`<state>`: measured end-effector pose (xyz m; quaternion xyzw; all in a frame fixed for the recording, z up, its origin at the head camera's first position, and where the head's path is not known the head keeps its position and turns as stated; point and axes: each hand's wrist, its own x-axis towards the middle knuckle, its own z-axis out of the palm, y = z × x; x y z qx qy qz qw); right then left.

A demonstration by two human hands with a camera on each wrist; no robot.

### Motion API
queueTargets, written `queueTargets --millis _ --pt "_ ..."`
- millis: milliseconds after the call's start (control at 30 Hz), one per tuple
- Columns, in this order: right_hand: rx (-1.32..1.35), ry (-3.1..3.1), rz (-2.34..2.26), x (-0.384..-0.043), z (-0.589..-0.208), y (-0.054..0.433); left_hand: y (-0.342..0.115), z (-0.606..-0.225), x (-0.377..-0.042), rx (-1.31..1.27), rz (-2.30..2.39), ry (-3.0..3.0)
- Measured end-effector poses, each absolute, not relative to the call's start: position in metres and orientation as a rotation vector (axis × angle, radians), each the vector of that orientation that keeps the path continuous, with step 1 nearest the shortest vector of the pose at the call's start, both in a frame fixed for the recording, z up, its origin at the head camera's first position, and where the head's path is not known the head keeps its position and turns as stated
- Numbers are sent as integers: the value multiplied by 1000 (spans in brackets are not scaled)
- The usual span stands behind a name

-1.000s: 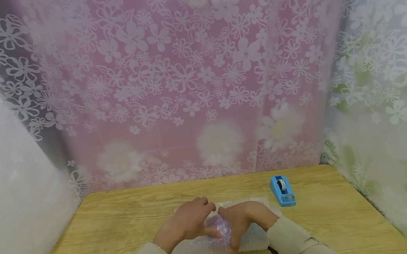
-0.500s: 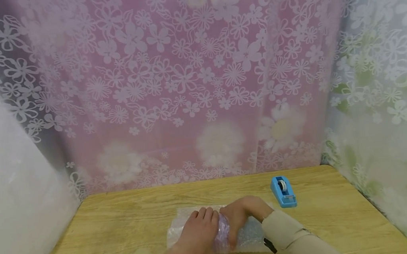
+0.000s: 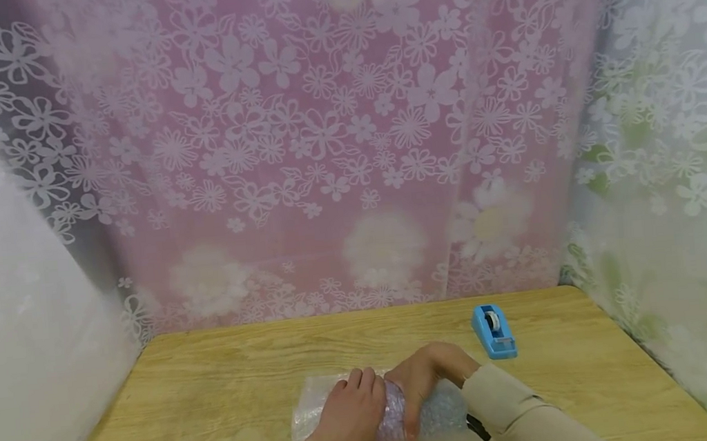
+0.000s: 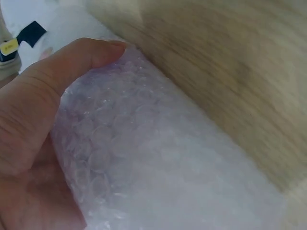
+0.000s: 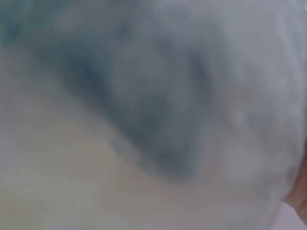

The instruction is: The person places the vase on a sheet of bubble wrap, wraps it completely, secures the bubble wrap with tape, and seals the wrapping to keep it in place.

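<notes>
A bundle of clear bubble wrap [image 3: 446, 410] lies on the table in front of me, with a purple tint [image 3: 394, 411] at its middle. My left hand [image 3: 349, 418] grips it from the left, fingers over its far side. In the left wrist view, the left thumb [image 4: 91, 55] curls over the layered wrap [image 4: 158, 153]. Just to the right, my right hand [image 3: 422, 381] holds the bundle with its thumb toward me. The right wrist view is blurred; a dark blue-green shape [image 5: 158, 124] shows through the film. What is inside cannot be made out.
A blue tape dispenser [image 3: 493, 332] with a roll of tape stands at the back right of the wooden table [image 3: 217, 383]. Flower-patterned sheets [image 3: 323, 147] hang behind the table and along its sides.
My left hand has shifted from the purple part's left side to lie over the wrap and grip it. The wrap's far edge has drawn toward me. My right hand stays nearly in place.
</notes>
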<state>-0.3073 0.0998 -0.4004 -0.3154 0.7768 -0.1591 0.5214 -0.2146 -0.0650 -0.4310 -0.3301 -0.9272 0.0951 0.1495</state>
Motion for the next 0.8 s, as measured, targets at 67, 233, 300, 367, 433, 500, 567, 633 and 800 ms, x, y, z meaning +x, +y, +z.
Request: queueTargets --millis 67,233,300,367,433,500,567,633,800 --pt "-766 1817 -377 -307 -401 99 -65 -430 -210 -941 246 -2696" --pt "-821 1687 -375 -308 -403 97 -66 -428 -203 -935 191 -2714" --pt "-840 1633 -388 -307 -403 97 -67 -428 -201 -931 190 -2721" --pt "-835 1584 -400 -307 -404 96 -67 -428 -199 -923 193 -2745" --pt "-827 1569 -399 -307 -405 95 -67 -428 -198 -903 211 -2770" --pt "-825 1560 -386 -308 -405 94 -65 -428 -196 -876 228 -2814" --pt "-818 1546 -376 -309 -405 93 -64 -428 -194 -854 261 -2828" --pt "-804 1530 -360 -310 -405 93 -62 -429 -192 -842 285 -2778" --pt "-759 1522 -307 -313 -403 91 -59 -437 -191 -810 288 -2559"
